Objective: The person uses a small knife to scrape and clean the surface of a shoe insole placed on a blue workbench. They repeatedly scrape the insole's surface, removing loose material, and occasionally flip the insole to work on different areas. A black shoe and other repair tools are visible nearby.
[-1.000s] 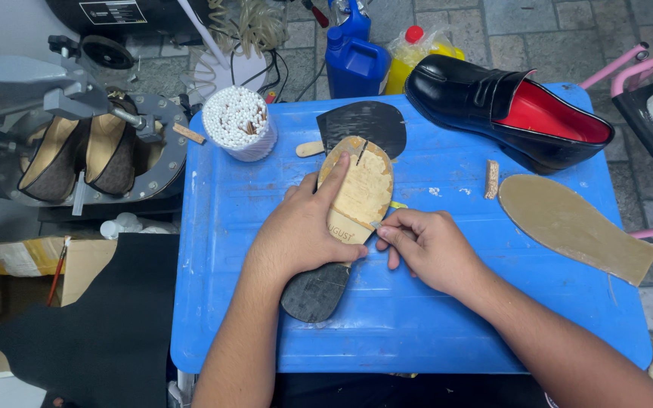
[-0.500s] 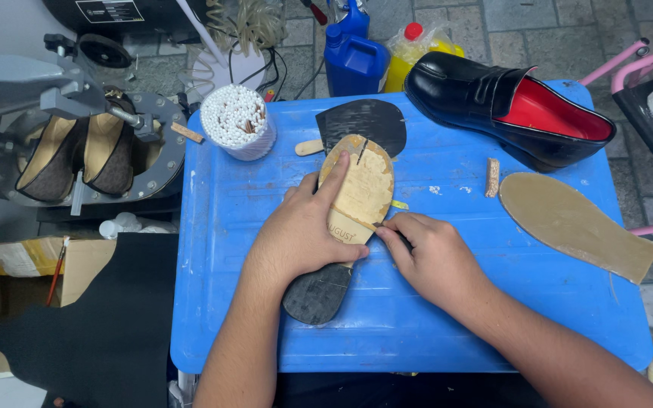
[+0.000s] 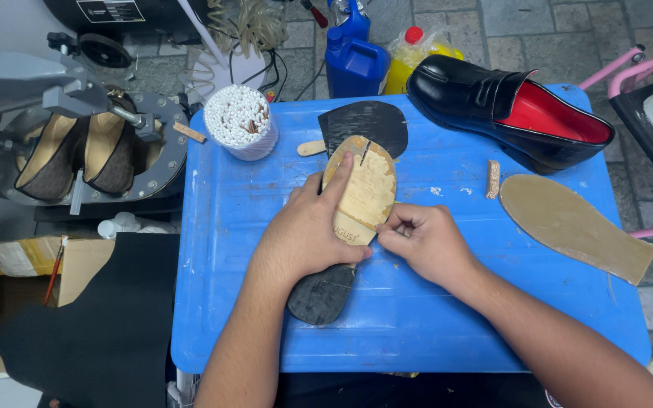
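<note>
Insole [image 3: 368, 189] lies under left hand [image 3: 307, 234] (right hand [image 3: 425, 242] pinching its edge).

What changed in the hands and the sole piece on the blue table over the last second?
The right hand slid slightly left along the edge of the tan insole, pinching closer to the left hand. The left hand kept pressing the insole flat, forefinger stretched along it. The dark sole beneath, black shoe, loose tan insole and cup of sticks stayed put.
</note>
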